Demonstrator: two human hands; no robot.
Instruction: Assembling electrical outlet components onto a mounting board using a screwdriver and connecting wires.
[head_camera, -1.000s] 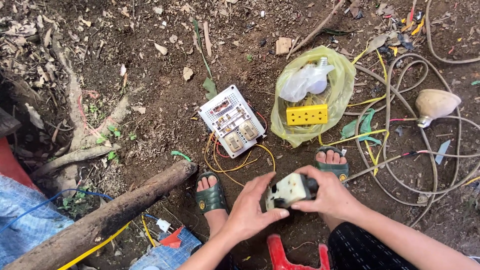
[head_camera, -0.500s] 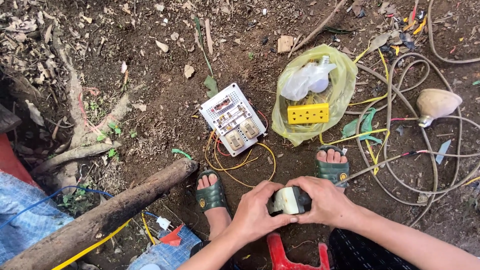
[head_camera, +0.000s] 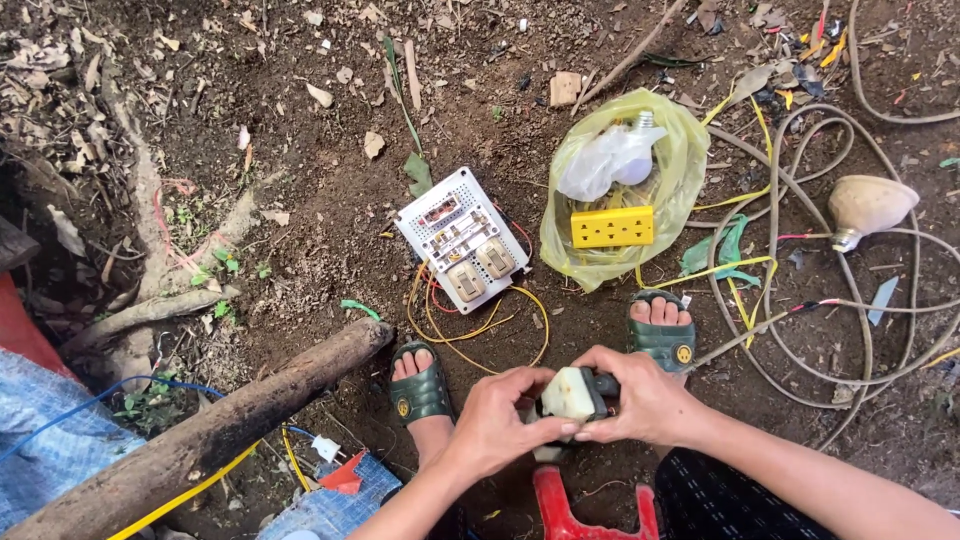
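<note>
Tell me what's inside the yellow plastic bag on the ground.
Inside the yellow plastic bag lie a white light bulb wrapped in clear plastic and a yellow socket block. Anything beneath them is covered.

Bare dirt ground (head_camera: 300, 230), scattered with dry leaves and twigs, is carrying the following. A white switch board (head_camera: 462, 238) is lying face up near the middle, with loose yellow and red wires (head_camera: 470, 320) trailing from its lower edge. Just right of it a yellow plastic bag (head_camera: 618, 185) is resting, holding a white bulb (head_camera: 625, 150) and a yellow socket block (head_camera: 612, 227). Grey cables (head_camera: 800, 300) are looping across the right side around a pale lamp shade (head_camera: 868, 206). A log (head_camera: 220, 430) is lying slantwise at lower left, tree roots (head_camera: 150, 250) above it. Two feet in green sandals (head_camera: 420, 385) are standing on the soil.
</note>
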